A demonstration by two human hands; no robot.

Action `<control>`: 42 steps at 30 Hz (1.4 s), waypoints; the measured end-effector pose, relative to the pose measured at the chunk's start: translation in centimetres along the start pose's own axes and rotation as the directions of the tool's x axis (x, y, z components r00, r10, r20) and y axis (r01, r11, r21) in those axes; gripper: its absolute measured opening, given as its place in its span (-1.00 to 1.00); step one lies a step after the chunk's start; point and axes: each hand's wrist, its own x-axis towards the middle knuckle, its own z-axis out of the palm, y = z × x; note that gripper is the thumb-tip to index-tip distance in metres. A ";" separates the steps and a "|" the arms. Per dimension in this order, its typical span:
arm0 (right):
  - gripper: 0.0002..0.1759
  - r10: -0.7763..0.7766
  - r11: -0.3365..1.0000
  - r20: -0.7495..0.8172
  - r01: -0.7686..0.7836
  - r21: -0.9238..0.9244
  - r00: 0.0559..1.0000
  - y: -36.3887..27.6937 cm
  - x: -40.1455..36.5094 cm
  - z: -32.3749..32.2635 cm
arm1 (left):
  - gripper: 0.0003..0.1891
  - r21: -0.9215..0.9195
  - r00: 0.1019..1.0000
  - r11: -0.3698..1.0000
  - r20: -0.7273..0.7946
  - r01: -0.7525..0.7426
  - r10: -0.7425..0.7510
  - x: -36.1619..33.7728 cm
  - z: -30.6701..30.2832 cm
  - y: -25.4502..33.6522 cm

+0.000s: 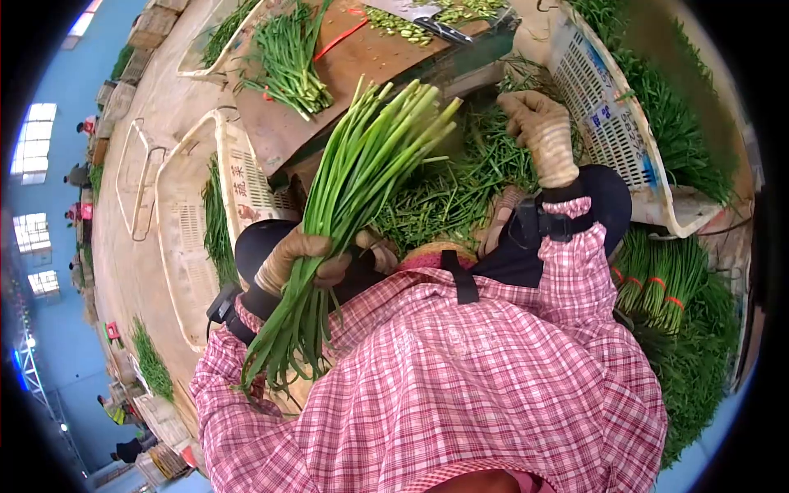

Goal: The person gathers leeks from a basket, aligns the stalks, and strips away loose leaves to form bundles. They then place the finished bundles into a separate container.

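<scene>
My gloved left hand (304, 261) is wrapped round a bunch of leafy green stems (362, 172). Its pale cut ends point up and away from me, while the narrow leaves hang down by my left forearm. My gloved right hand (538, 127) is raised over the loose green trimmings (460, 185), near a white crate. Its fingers are bent but apart, and I see nothing between them. On the board ahead lie another bunch of stems (292, 62), a red tie (341, 37), a dark-handled knife (444, 30) and short cut stem pieces (399, 25).
The work board (370, 53) stands in front of me. At right is a white plastic crate (604, 103) beside heaped greens (657, 115); another crate (185, 230) is at left. Bunches tied with red bands (653, 287) lie by my right side. People and crates line the far left.
</scene>
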 end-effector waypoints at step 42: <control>-0.54 -0.121 0.019 0.663 0.669 -0.743 0.739 3.4 -1.6 8.2 | -0.55 0.461 0.996 0.884 -0.072 0.079 -0.051 0.5 0.9 0.6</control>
